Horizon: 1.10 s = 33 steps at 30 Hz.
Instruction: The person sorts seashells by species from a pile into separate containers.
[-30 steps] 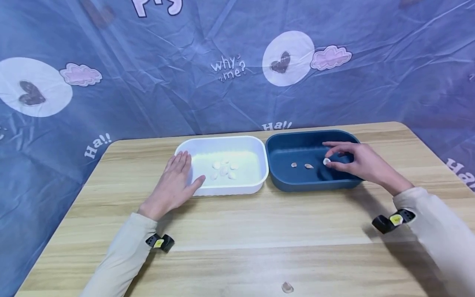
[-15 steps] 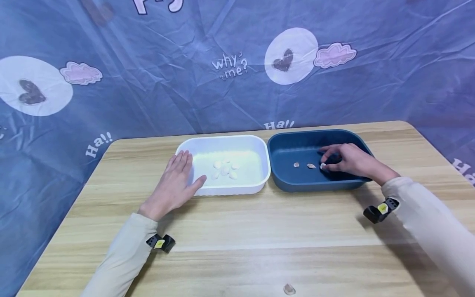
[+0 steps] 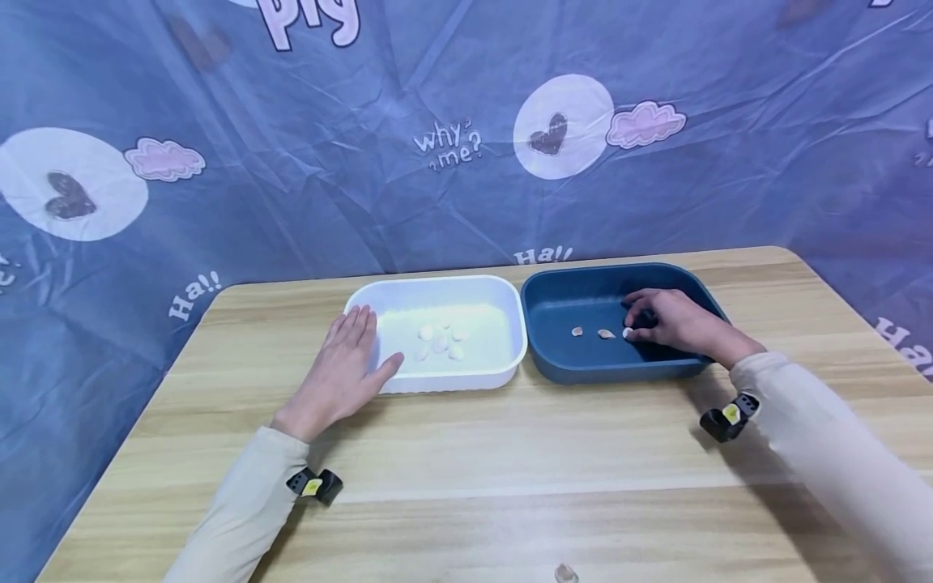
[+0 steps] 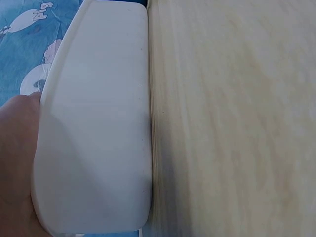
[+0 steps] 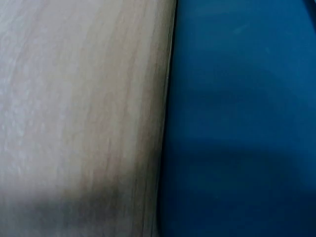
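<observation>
My right hand [image 3: 674, 318] reaches into the dark blue tray [image 3: 619, 374]. Its thumb and a finger pinch a small pale shell-like piece [image 3: 628, 333] low over the tray floor. Two similar pieces, a tan one [image 3: 577, 331] and a pointed one [image 3: 606, 334], lie to its left in a row. My left hand [image 3: 338, 368] rests on the left end of the white tray [image 3: 437, 380], fingers straight over the rim and thumb along the front. Several pale pieces [image 3: 440, 343] lie grouped inside. In the left wrist view, part of my hand [image 4: 19, 163] shows beside the white wall.
Both trays stand side by side at the back of the wooden table [image 3: 466, 470]. Another small greyish piece [image 3: 565, 573] lies at the near edge of the view. Behind hangs a printed blue cloth [image 3: 328, 162]. The right wrist view shows tabletop and blue tray wall [image 5: 237, 108].
My right hand has moved left and lower into the blue tray with the pinched piece, which is now closer to the other two. The left hand stays in place.
</observation>
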Available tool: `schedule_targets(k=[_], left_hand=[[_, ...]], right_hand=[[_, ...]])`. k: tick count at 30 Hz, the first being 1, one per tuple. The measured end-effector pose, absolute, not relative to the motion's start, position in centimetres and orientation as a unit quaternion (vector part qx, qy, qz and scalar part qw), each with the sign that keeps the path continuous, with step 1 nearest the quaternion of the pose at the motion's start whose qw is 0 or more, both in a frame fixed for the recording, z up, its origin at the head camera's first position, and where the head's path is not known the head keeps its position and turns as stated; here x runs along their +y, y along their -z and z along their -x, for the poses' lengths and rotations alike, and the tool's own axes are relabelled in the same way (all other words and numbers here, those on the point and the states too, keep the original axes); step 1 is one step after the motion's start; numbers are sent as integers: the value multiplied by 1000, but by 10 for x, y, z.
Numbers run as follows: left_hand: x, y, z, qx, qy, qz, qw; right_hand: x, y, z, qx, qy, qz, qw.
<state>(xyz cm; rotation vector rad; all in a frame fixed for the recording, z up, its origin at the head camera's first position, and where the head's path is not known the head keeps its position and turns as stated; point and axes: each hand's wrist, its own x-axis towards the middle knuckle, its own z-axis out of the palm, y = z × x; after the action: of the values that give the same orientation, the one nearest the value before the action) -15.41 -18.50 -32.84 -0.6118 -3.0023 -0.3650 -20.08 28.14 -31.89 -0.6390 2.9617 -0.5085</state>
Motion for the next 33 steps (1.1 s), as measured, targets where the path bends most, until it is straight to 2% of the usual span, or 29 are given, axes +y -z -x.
schedule_targets(k=[12,19,23,26,31,33], left_hand=[[-186,332,154,-973,120,194,25],[-185,331,154,-973,119,193,28],[-186,331,154,-973,120,194,28],[-187,332,153,-974,118,192,25],[-187,333,153,-973,123,194,27],[-187,333,152,-973,123,195,25]], right_hand=[[281,317,197,964,158,208,41],[292,306,187,958,172,228,0],[297,295,174,958,189,214,-38],[295,292,161,951,203,215,-93],[278,299,128,903,269,261,-209],[267,306,110,879,291,304,-225]])
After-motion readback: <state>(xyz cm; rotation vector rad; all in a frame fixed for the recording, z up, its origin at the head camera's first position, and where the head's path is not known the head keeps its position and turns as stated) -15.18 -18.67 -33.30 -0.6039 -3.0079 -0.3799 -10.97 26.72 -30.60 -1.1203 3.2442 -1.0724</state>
